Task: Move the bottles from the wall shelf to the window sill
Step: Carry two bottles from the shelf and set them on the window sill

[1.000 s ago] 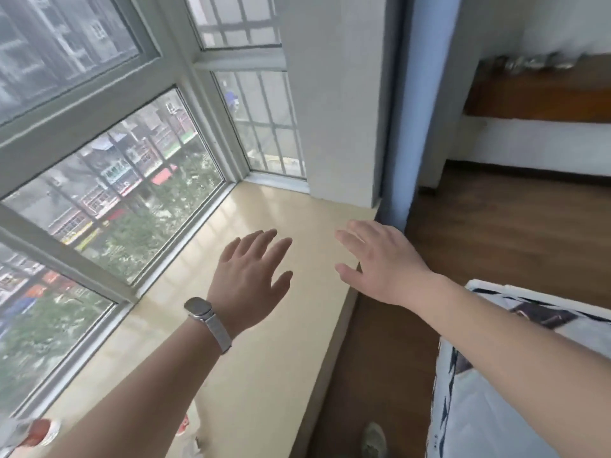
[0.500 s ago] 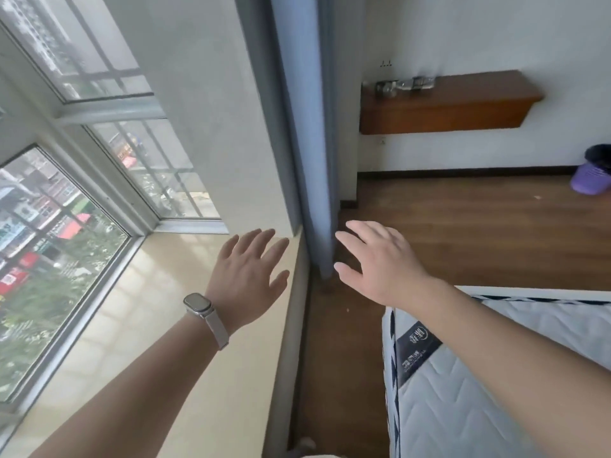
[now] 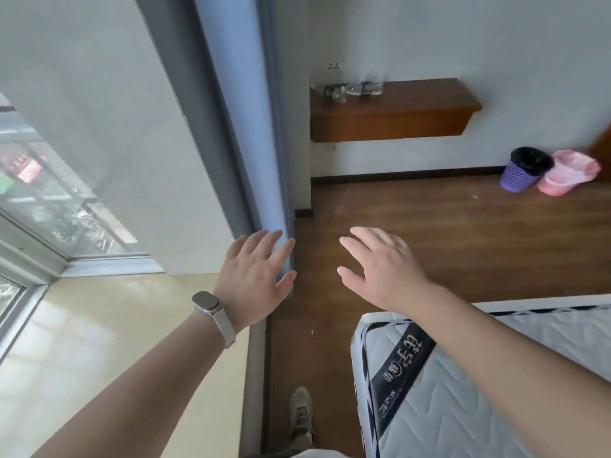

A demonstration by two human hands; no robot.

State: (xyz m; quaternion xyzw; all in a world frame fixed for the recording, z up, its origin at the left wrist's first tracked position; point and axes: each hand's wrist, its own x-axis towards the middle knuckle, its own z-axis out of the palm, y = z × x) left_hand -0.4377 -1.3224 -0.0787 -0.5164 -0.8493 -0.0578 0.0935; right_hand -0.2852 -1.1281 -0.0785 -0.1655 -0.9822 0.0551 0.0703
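Cream window sill (image 3: 99,342) lies at eight o'clock, bare where seen. Left hand (image 3: 254,276) and right hand (image 3: 380,272) are held out flat, fingers spread wide, empty. Clear plastic bottles (image 3: 353,90) lie toppled on the wooden wall shelf (image 3: 390,117) at one o'clock; being round, they could be nudged off its edge when grabbed.

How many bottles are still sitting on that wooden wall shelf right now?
2, as far as I can tell. Both lie at the left end of the wall shelf: one bottle nearest the corner, the other bottle just right of it. They are small and blurred, so another could be hidden.
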